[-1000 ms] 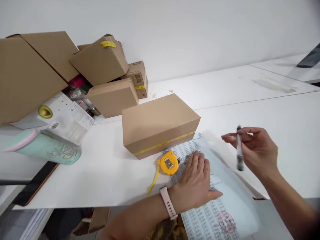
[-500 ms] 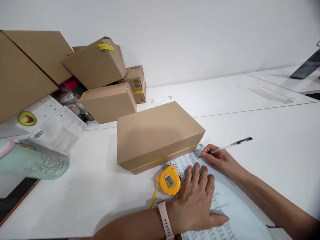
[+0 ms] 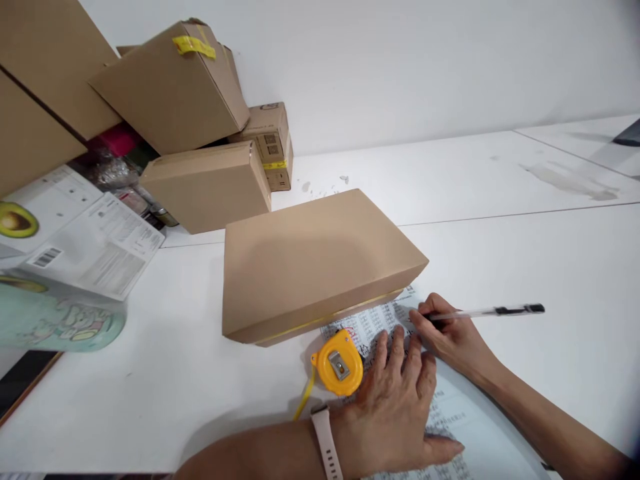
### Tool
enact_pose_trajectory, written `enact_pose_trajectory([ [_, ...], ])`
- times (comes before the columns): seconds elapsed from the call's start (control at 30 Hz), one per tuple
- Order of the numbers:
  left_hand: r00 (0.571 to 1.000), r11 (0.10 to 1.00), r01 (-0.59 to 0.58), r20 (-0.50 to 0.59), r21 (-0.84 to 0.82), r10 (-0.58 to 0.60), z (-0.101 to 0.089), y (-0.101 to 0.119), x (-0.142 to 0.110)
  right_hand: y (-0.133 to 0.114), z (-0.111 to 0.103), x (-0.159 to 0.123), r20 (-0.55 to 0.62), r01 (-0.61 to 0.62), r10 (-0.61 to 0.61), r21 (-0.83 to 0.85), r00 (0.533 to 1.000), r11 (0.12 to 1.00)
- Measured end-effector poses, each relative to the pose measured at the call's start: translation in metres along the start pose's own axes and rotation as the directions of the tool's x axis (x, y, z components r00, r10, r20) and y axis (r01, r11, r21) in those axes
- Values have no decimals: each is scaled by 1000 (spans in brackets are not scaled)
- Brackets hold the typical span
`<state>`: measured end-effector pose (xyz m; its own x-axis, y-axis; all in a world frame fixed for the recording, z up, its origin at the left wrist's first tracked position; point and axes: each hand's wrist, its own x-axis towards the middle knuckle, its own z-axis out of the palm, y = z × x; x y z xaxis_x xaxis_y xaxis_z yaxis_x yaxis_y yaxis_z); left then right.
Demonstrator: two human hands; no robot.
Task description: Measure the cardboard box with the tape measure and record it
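Note:
My left hand lies flat with fingers spread on a printed sheet of paper, a pale watch strap round its wrist. In my right hand is a clear pen with black ends, its tip down near the sheet's upper right edge. Left of my left hand's fingers sits a yellow tape measure, a short length of tape coming out of it. A closed cardboard box rests just beyond, covering the far edge of the sheet.
Several cardboard boxes are stacked at the back left against the wall. On the left are a white carton with an avocado picture and a mint-green bottle. A dark object stands at the far right of the white table.
The view has shifted slightly. The pen has tilted lower toward the right in my right hand, which has moved a little along the sheet. My left hand stays on the paper.

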<state>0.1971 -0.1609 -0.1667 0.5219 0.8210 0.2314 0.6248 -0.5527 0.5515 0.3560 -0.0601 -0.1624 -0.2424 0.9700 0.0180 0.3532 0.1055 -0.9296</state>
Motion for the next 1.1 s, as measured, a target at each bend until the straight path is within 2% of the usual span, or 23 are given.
enact_pose_trajectory([
  [0.47,999,998,12,42,60,-15,-4,2,1,2,2,0,46,-7,7,7,999,1000],
  [0.63,998,973,-23,64,229,9,-9,3,3,6,2,1,38,16,-14,-44,999,999],
  [0.83,988,818,-129,140,561,59,-26,7,4,6,1,2,39,54,-51,-73,998,996],
  [1.1,986,779,-138,158,612,51,-26,7,4,6,0,3,10,39,-39,-43,999,998],
])
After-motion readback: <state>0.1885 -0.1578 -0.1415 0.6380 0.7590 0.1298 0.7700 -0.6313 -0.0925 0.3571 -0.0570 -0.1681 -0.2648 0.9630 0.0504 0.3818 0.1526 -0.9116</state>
